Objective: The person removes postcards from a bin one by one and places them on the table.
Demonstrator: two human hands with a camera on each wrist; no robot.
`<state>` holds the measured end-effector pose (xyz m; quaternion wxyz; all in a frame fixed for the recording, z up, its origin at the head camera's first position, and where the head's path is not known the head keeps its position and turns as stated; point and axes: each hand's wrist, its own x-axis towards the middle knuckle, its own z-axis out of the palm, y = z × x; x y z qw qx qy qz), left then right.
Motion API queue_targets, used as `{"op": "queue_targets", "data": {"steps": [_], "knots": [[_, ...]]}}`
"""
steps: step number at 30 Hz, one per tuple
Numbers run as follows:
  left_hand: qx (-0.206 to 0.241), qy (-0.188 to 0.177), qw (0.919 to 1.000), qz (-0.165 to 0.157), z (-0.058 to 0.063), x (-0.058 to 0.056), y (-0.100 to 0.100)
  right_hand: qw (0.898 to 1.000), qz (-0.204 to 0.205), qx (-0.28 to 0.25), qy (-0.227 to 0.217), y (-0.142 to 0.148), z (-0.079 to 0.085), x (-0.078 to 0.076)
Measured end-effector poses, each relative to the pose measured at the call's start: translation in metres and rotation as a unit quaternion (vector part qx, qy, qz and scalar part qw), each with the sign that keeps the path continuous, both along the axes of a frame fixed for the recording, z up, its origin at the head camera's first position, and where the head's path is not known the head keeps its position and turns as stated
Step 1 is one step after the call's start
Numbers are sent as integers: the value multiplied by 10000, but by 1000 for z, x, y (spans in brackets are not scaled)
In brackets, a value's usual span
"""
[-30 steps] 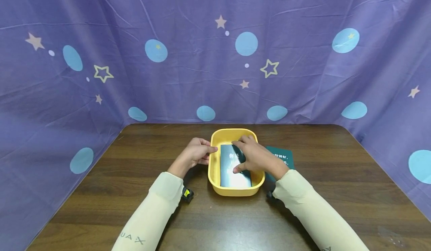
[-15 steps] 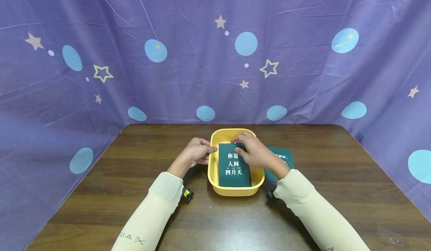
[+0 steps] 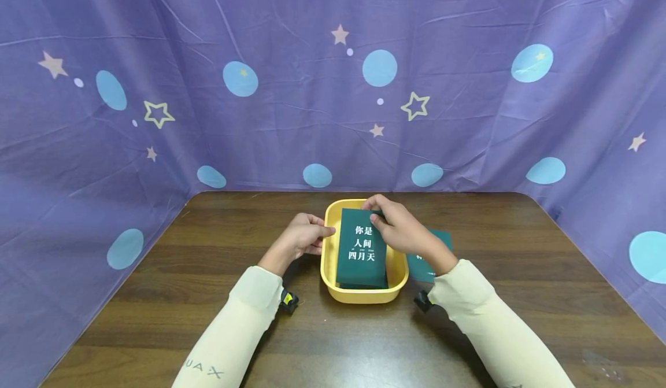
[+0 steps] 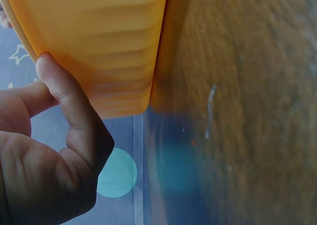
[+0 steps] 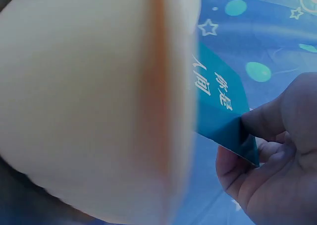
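A yellow plastic bin point(image 3: 364, 298) stands on the table in the head view. My left hand point(image 3: 302, 237) holds its left rim between thumb and fingers; the left wrist view shows a fingertip point(image 4: 45, 66) against the bin's wall point(image 4: 114, 41). My right hand point(image 3: 398, 226) pinches the upper right corner of a thin dark green card point(image 3: 359, 261) with white Chinese lettering. That card point(image 5: 225, 106) is tilted, its upper end raised over the bin. Beneath its lower edge a dark green layer shows in the bin. A second green card point(image 3: 422, 268) lies right of the bin, partly hidden by my right forearm.
The brown wooden table point(image 3: 208, 295) reaches back to a purple curtain point(image 3: 291, 133) with stars and dots. Black wrist devices sit under both cuffs. In the right wrist view, a pale blurred sleeve point(image 5: 89, 106) covers much of the left side.
My right hand has taken hold of the card lying in the bin and lifted its far end up and back. The left hand stays on the bin's rim.
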<state>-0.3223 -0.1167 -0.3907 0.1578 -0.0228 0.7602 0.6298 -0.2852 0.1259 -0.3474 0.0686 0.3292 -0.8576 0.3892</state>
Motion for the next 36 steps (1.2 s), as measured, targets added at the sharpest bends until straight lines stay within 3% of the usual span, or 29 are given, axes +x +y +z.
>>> {"op": "queue_targets", "data": {"steps": [12,21,29,36], "knots": [[-17,6,10000,-22,0,0,0,9956,-284,-601,663,21,31,8],[-4,-48,10000,22,1,1,1,9885,-950,-952,689,54,50,10],[-32,-67,10000,-21,6,4,1,9794,-1628,-941,734,86,54,6],[-35,-56,10000,45,1,0,1,9762,-1957,-628,699,106,48,-3]]}}
